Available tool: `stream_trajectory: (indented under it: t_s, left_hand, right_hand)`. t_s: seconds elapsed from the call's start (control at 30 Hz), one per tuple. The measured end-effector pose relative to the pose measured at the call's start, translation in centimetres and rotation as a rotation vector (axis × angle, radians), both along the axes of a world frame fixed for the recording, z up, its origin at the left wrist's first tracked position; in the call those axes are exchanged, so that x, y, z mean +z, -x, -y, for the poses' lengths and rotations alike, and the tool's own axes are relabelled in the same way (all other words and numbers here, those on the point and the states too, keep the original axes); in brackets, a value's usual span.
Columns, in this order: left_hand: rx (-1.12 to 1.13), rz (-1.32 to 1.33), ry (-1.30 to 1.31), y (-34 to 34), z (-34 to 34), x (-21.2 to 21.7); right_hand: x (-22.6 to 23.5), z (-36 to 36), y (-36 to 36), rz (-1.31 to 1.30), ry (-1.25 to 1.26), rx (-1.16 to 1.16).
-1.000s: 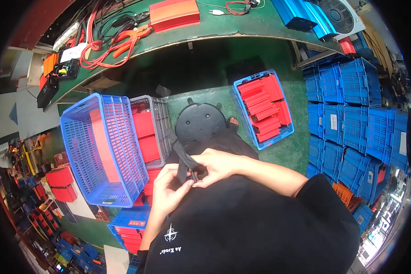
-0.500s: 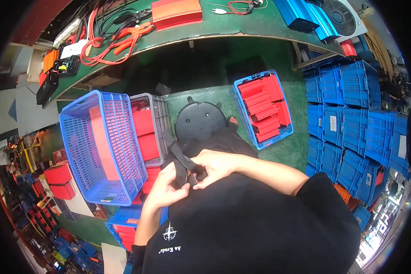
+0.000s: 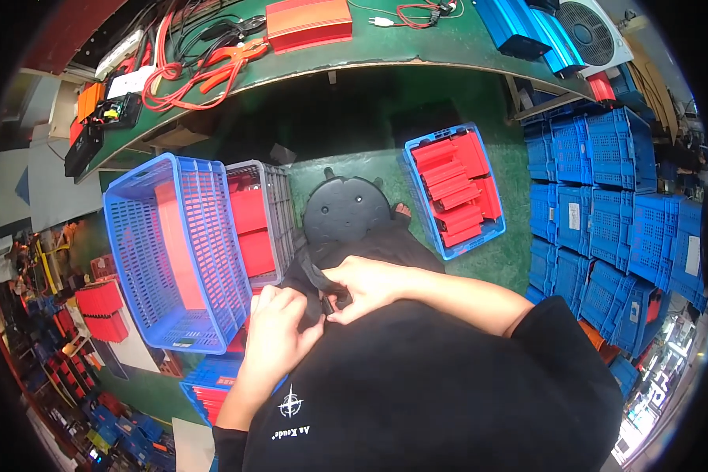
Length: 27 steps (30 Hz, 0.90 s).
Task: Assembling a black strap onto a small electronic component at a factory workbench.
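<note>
At my waist, in front of a black shirt point(image 3: 448, 377), both hands work on a black strap point(image 3: 316, 277). My right hand point(image 3: 363, 285) is closed, pinching the strap between thumb and fingers. Just left of it, my left hand point(image 3: 277, 332) is closed too, its fingers curled around the dark band, part of which the hand hides. Against the dark clothing, the strap's ends cannot be made out. Beyond my hands stands a round black stool point(image 3: 344, 208).
A blue crate point(image 3: 145, 334) and a grey crate point(image 3: 269, 177) with red casings stand at left. Another blue crate point(image 3: 414, 193) of red casings is ahead right. Stacked blue crates point(image 3: 574, 212) line the right. A green workbench point(image 3: 417, 43) spans the far side.
My left hand has shifted left and slightly down, away from my right hand. The strap's raised loop has dropped lower, while my right hand stays nearly in place.
</note>
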State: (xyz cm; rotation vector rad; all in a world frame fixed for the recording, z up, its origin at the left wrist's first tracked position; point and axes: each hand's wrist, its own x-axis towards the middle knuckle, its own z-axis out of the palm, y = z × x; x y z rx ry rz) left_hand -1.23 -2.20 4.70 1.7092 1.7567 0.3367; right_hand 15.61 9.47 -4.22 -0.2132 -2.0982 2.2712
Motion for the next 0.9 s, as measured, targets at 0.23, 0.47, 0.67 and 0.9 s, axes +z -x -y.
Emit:
stream_trajectory:
  t_s: [0.23, 0.47, 0.67, 0.9]
  left_hand:
    - [-0.036, 0.313, 0.297, 1.9, -2.0, -1.5]
    - [0.346, 0.709, 0.469, 1.3, -2.4, -2.6]
    - [0.156, 0.381, 0.531, 2.4, -4.4, -0.1]
    - [0.27, 1.039, 0.844, 2.6, -6.8, 1.2]
  right_hand:
    - [0.5, 0.0, -0.1, 0.017, -0.013, -0.001]
    - [1.6, 0.0, 0.0, 0.138, -0.002, -0.125]
    - [0.8, 0.4, 0.0, 0.132, 0.027, -0.106]
    - [0.9, 0.5, 0.0, 0.152, -0.063, -0.048]
